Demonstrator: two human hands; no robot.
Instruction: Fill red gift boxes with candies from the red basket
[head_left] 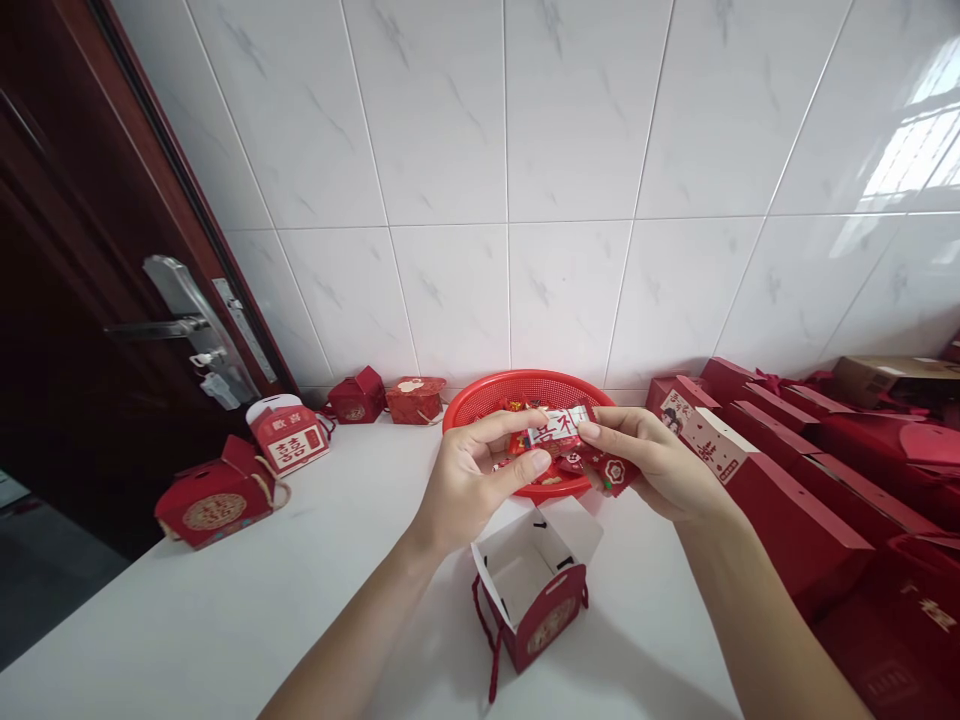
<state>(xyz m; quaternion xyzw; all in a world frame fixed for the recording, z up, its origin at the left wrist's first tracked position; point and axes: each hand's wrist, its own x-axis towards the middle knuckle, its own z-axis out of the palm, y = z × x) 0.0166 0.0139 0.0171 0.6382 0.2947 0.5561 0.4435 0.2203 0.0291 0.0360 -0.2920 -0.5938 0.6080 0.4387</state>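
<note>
Over the red basket, my left hand (469, 480) is closed, its thumb and fingers around the left end of a white-and-red wrapped candy (555, 428). My right hand (652, 462) has its thumb on that candy's right end. Below this thumb, the same hand also holds a dark red wrapped candy (616, 474) with a flower print. Behind and beneath both hands stands the red plastic basket (480, 395) with several wrapped candies in it. Nearer to me, an open red gift box (551, 620) with a white inside and red cord handles sits between my forearms.
Several closed red gift boxes (217, 505) stand on the left of the white table (337, 590). Rows of red boxes (795, 500) crowd the right side, with a cardboard box (892, 380) behind. A tiled wall (570, 290) borders the back; a dark door (90, 250) is at left.
</note>
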